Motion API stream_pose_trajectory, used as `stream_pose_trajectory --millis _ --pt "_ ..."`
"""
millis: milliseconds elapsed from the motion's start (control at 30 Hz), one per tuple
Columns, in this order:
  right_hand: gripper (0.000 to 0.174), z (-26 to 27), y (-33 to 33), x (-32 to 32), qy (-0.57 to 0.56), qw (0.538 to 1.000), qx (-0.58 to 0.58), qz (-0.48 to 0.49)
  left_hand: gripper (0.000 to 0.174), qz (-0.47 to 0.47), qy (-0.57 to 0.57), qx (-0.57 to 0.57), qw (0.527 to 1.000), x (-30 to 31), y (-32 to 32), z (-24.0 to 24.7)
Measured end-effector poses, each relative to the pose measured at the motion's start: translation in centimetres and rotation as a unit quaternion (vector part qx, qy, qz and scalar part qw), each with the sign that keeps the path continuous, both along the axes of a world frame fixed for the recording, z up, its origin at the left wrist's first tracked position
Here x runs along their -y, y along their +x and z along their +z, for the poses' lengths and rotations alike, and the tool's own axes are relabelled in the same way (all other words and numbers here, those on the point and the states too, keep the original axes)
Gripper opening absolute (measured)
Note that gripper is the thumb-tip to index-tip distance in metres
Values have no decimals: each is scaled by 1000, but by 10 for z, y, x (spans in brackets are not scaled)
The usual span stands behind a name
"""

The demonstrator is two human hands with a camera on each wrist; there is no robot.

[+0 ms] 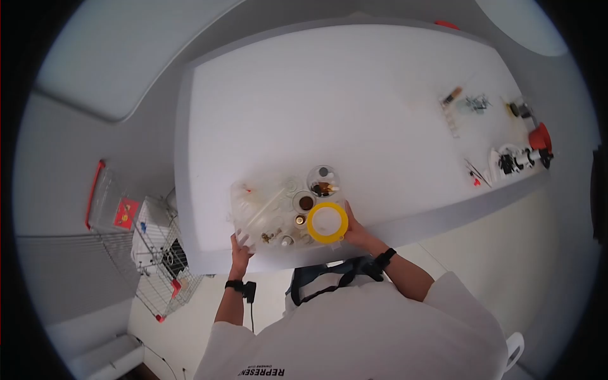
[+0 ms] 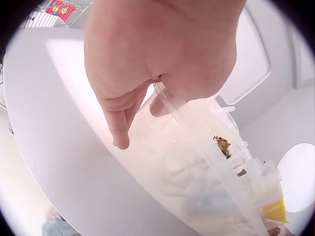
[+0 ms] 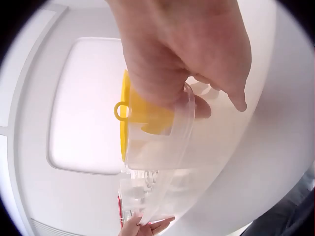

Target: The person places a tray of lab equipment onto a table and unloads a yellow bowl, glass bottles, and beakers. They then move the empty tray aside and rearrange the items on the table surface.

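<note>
Evidently the left hand [image 1: 240,254] and right hand [image 1: 358,234] are gripping opposite ends of the clear tray [image 2: 211,157] near the white surface [image 1: 342,95]'s front-left corner, its stiff-looking rim probably offering the surest hold under a weighty load.

1. Head view, between 6 and 7 o'clock, near the lower edge: dark print [image 1: 262,372] on the white, short-sleeved cloth T-shirt [image 1: 373,329] worn by the person. Main line, bold capitals, reads "REPRESENT"; final letter poorly resolved.
2. Same shirt, just to the 12 o'clock side of the main line: a second, much smaller line in capitals. Reads "OWNERS CLUB".
3. Head view, close to 9 o'clock: red rectangular panel [image 1: 126,213] with yellow marks, at the silver wire cart [image 1: 166,278]. Marks too small to read.
4. Left wrist view, between 10 and 11 o'clock: red panel again, yellow and pale marks; wording illegible.
</note>
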State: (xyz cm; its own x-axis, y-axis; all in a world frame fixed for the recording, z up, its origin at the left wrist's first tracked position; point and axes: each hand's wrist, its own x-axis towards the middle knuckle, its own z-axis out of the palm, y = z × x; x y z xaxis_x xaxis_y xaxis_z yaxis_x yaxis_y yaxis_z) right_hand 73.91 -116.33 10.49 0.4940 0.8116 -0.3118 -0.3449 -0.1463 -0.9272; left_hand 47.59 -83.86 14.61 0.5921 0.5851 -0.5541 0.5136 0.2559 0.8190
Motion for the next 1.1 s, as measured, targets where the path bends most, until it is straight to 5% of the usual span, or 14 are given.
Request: stream_pose_trajectory --millis 467,533,567,667,767,867,933,1100 --pt "116 17 5 -8 -45 996 -77 -18 72 -8 -1 6 1000 -3 14 13" --pt "116 15 8 -7 -94 990 101 12 72 -6 -9 -3 1000 -2 12 6" --pt "116 15 9 -4 -99 990 102 11 73 -3 -15 16 1000 -4 11 4" --pt "107 21 15 -1 -95 983 153 26 73 0 -22 22 1000 -5 12 3" --pt "89 54 25 8 -143 980 65 120 73 -5 -19 18 1000 -8 14 6" --pt "71 76 15 23 -286 946 40 147 73 -1 -16 10 1000 -5 15 7" --pt "50 93 11 24 -351 897 196 182 73 1 -10 -1 1000 -7 17 7" --pt "40 104 5 17 -266 936 181 143 72 4 -21 4 1000 -7 15 7"
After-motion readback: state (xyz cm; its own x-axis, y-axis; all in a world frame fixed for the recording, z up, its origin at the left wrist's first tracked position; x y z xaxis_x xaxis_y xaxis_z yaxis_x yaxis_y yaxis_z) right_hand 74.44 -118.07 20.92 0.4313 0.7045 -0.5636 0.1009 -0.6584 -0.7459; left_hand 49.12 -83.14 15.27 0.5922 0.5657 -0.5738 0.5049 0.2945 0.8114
